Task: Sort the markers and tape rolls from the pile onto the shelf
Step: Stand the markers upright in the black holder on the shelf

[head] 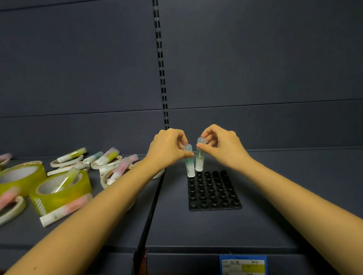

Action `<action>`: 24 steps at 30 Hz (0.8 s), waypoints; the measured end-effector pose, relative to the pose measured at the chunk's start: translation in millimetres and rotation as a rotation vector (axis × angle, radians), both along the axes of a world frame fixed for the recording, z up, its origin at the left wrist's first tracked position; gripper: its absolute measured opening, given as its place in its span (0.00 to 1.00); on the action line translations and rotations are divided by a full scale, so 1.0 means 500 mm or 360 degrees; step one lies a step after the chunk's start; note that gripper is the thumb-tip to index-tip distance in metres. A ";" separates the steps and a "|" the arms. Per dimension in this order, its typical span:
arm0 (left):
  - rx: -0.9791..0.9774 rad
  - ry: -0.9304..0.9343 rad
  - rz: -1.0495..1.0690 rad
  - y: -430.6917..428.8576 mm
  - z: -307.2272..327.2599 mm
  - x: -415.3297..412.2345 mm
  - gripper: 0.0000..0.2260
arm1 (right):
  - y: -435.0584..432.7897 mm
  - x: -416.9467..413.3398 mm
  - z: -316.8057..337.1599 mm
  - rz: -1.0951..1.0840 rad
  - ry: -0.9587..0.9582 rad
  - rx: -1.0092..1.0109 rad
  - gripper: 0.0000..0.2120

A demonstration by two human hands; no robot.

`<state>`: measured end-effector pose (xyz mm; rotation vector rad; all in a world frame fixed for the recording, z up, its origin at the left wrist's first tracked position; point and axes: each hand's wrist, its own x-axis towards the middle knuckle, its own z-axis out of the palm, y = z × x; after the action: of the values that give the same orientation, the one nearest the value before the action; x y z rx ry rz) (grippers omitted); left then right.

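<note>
A black marker holder (214, 191) with several round sockets lies on the right shelf section. My left hand (168, 148) pinches a pale blue-green marker (190, 165) upright, its lower end at the holder's far-left corner socket. My right hand (220, 142) grips a second pale green marker (199, 157) by its top, held upright just beside the first, above the far row. On the left shelf section lies the pile: pastel markers (106, 158) mixed with flat white tape rolls (66, 163) and two yellow tape rolls (60, 191).
The dark shelf (284, 195) has a dark back panel with a slotted upright (162, 75) in the middle. A seam divides the left and right sections. A blue and yellow price label (243, 266) sits on the front edge. Goods show on the level below.
</note>
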<state>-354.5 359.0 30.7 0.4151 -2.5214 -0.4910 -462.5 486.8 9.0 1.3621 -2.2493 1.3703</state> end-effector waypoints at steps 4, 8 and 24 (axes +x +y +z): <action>-0.0066 -0.0013 0.0044 0.006 -0.011 -0.005 0.11 | 0.001 -0.002 -0.006 0.0009 0.0018 0.0029 0.09; -0.0181 -0.0025 0.0074 0.010 -0.017 -0.008 0.12 | 0.001 -0.002 -0.011 -0.0004 0.0058 0.0051 0.09; -0.0403 -0.0011 0.0158 0.018 -0.022 0.010 0.13 | 0.011 0.023 -0.010 -0.0106 0.0408 0.0167 0.10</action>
<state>-349.3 367.8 19.7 0.4414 -2.5131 -0.1294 -450.8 492.5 4.2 1.3917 -2.1987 1.0054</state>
